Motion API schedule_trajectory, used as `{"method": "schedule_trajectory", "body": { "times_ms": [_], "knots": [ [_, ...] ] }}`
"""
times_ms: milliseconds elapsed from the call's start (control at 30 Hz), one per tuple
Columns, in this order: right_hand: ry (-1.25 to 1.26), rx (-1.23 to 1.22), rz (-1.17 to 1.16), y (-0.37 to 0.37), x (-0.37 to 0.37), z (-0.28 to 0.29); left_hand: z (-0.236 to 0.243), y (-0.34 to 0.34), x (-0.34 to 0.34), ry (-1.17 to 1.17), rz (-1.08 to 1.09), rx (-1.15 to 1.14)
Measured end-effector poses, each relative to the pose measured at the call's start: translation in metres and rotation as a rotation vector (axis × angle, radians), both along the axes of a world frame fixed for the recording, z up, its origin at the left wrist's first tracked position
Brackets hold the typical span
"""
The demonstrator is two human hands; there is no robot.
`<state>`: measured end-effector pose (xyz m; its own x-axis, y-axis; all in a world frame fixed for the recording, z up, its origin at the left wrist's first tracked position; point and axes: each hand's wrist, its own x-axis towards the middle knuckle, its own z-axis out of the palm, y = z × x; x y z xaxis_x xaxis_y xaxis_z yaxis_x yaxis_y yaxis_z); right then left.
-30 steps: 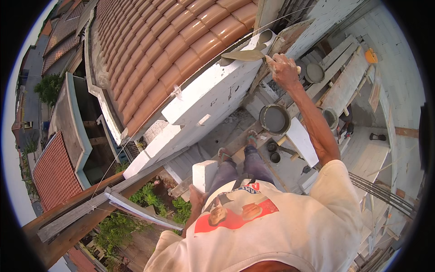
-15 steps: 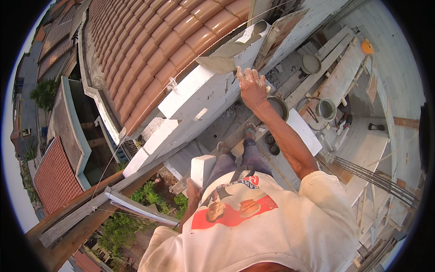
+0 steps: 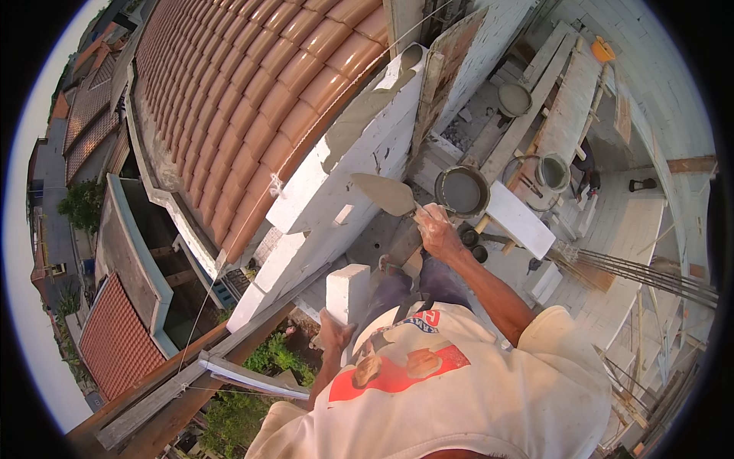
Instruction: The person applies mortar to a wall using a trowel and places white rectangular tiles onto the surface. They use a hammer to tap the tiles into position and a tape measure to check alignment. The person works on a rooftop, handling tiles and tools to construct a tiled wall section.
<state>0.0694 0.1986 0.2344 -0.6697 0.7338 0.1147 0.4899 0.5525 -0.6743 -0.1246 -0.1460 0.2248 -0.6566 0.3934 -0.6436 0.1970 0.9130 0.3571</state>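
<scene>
My right hand (image 3: 441, 232) is closed round the handle of a pointed trowel (image 3: 384, 193), whose blade hangs beside the inner face of the white block wall (image 3: 302, 197). Grey wet mortar (image 3: 350, 131) coats part of the wall's top, and a stretched string (image 3: 317, 126) runs along its outer side. Low by my body, my left hand (image 3: 335, 334) grips a white block (image 3: 349, 292) held upright. Just beyond the right hand sits a round bucket of grey mortar (image 3: 462, 191).
A brown tiled roof (image 3: 260, 84) slopes beyond the wall. Timber beams (image 3: 191, 367) cross at the lower left above a drop with plants. Scaffold planks (image 3: 566, 107), more buckets (image 3: 553, 173) and thin steel rods (image 3: 642, 275) lie to the right.
My right hand has drawn the trowel off the wall top, back toward my body, leaving mortar there. My left hand still holds the white block, and the view has shifted slightly.
</scene>
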Motion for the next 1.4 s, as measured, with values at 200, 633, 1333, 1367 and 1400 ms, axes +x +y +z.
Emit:
{"method": "schedule_trajectory", "body": {
  "times_ms": [200,633,1333,1367,1400],
  "knots": [
    [-0.113,-0.215,-0.49,-0.002,0.08,-0.113,-0.007,0.038,-0.014,0.062,-0.152,0.031],
    [-0.087,-1.293,-1.065,0.064,0.189,-0.354,-0.02,0.132,0.013,0.069,-0.336,-0.076],
    [-0.219,-0.969,-1.063,0.111,0.258,-0.448,-0.071,0.213,0.071,0.006,-0.265,-0.302],
    [-0.16,-0.901,-1.147,0.105,0.257,-0.475,-0.072,0.216,0.072,0.015,-0.28,-0.285],
    [-0.103,-0.829,-1.24,0.091,0.257,-0.517,-0.073,0.219,0.07,0.02,-0.305,-0.267]
  ]
}}
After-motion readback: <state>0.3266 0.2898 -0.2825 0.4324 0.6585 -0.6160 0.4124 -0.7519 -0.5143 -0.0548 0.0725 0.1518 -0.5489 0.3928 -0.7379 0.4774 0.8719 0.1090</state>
